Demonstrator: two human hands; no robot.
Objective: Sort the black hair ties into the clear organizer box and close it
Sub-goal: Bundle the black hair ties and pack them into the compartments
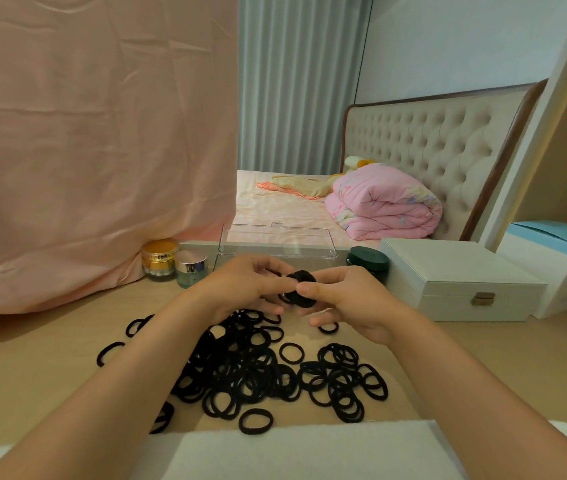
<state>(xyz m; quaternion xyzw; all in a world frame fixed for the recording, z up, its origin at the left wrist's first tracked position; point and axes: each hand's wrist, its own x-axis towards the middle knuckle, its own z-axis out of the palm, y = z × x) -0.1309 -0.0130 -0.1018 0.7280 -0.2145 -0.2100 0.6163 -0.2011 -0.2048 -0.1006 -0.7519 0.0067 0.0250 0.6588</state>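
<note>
Nearest to me, at 6 o'clock, a white cloth (309, 448) lies over the table (33, 375) edge. Just beyond it the loose black hair ties (251, 372) are spread in a wide heap, with some single rings apart at 8 o'clock and at 4 o'clock of the heap.

Above the far edge of this heap I hold a small stack of hair ties (301, 289) between both my hands, raised from the table. My left hand (240, 289) comes from 9 o'clock, with its fingers curled over the stack. My right hand (348, 306) comes from 3 o'clock; its thumb presses on the front of the stack and the other fingers are bent under it. So both hands are grasping the same stack and neither is relaxed.

Directly behind my hands, at 12 o'clock, stands the clear organizer box (277, 239) with its lid raised upright; the bottom part is mostly hidden by my fingers.

At 10 o'clock of my hands are a gold jar (159, 259) and a silver-lidded jar (190, 268); their labels seem to carry writing, but it is too small to read. At 2 o'clock is a dark green jar (368, 261), then a white case with a metal clasp (455, 282).
</note>
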